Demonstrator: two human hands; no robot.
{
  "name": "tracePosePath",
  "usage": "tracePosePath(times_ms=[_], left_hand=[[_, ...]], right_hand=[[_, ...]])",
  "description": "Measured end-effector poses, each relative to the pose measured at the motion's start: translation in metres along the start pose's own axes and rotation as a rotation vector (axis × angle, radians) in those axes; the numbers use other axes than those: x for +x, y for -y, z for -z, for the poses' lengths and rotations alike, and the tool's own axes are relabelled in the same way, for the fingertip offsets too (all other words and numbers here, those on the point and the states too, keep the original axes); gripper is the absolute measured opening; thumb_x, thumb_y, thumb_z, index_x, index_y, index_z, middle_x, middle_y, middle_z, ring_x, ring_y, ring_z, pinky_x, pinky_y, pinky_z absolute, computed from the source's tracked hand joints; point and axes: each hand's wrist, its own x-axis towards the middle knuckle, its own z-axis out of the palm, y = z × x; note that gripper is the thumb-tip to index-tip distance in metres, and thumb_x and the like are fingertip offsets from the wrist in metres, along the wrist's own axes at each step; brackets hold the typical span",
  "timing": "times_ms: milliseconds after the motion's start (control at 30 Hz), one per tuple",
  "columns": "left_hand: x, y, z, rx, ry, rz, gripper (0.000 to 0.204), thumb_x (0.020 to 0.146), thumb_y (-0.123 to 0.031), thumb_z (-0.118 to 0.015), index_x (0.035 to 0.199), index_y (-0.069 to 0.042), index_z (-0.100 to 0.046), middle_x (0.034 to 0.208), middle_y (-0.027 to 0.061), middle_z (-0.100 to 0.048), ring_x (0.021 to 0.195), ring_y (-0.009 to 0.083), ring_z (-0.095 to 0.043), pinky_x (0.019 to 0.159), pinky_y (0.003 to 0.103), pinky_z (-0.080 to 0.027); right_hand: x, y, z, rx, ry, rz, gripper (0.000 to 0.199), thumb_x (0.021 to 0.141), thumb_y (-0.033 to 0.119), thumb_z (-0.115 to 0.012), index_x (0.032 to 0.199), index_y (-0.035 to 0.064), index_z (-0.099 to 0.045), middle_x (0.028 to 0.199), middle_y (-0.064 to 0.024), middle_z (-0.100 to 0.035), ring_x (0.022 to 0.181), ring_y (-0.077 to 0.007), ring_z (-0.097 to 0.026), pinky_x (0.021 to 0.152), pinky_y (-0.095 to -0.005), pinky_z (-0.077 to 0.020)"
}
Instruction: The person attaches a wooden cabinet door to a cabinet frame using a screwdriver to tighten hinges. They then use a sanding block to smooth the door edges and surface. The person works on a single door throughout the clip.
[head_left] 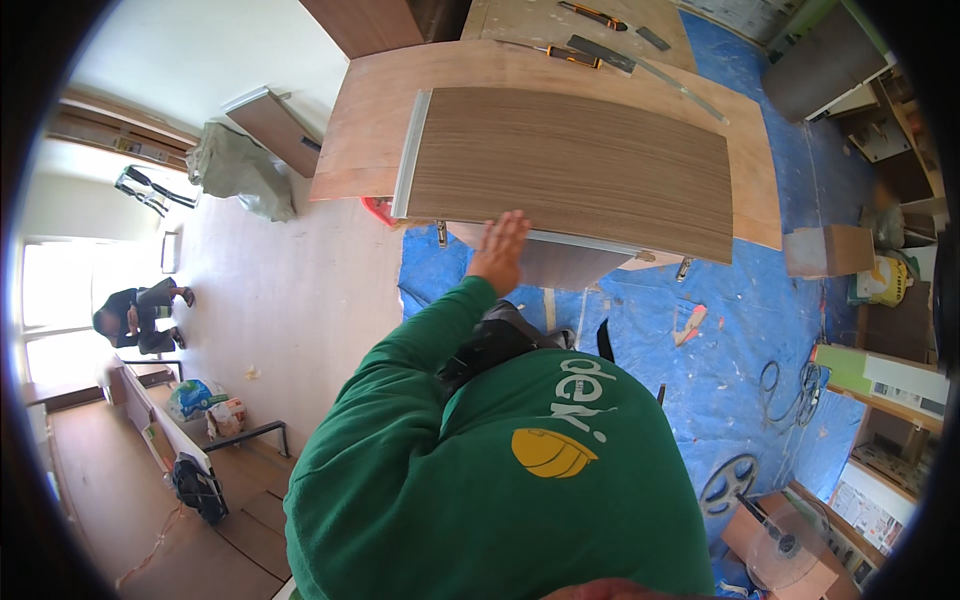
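Note:
A brown wood-grain panel (575,165) lies flat in front of me, with a pale metal strip (410,155) along its left end. Metal hinges (441,234) stick out at its near edge, one towards each end. My left hand (500,250) rests on that near edge, fingers stretched out and flat, grasping nothing. Just below the hand, part of a second, darker panel (565,265) shows under the first. My right hand is out of the picture, and its arm does not show clearly.
A plywood worktop (350,150) carries the panel, a cutter knife (573,57) and flat blades. Blue sheeting (640,340) covers the floor. Cardboard boxes (830,250) and a fan (787,543) stand at right. Someone in dark clothes (145,315) is far left, near sacks (240,170).

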Motion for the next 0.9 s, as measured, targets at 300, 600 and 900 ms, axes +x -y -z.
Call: tracePosePath(times_ms=[300, 600, 900], left_hand=[[-0.057, 0.096, 0.033, 0.137, 0.009, 0.386, 0.096, 0.086, -0.023, -0.059, 0.168, -0.008, -0.01, 0.176, 0.0087, -0.009, 0.163, 0.0318, -0.006, 0.13, 0.054, -0.002], [-0.048, 0.09, 0.036, 0.155, 0.007, 0.499, 0.098, 0.086, -0.024, -0.063, 0.166, -0.001, -0.012, 0.175, 0.0183, -0.008, 0.162, 0.0339, -0.004, 0.13, 0.053, -0.003], [0.002, -0.039, 0.009, -0.073, 0.059, 0.039, 0.087, 0.088, -0.021, -0.06, 0.164, -0.001, -0.022, 0.174, 0.0168, -0.015, 0.162, 0.0301, -0.01, 0.13, 0.054, -0.005]], right_hand=[[0.008, -0.003, 0.003, 0.013, -0.005, 0.016, 0.049, 0.088, 0.049, -0.073, 0.105, 0.0023, -0.076, 0.09, -0.0179, -0.076, 0.086, -0.0333, -0.074, 0.08, -0.0466, -0.0559], [0.013, -0.023, -0.015, 0.073, 0.025, 0.036, 0.049, 0.088, 0.049, -0.073, 0.105, 0.0031, -0.076, 0.091, -0.0177, -0.076, 0.087, -0.0332, -0.074, 0.081, -0.0458, -0.0556], [-0.002, -0.036, -0.036, -0.03, 0.024, 0.001, 0.048, 0.087, 0.048, -0.072, 0.103, 0.0037, -0.076, 0.094, -0.0206, -0.076, 0.09, -0.0377, -0.073, 0.081, -0.0479, -0.0554]])
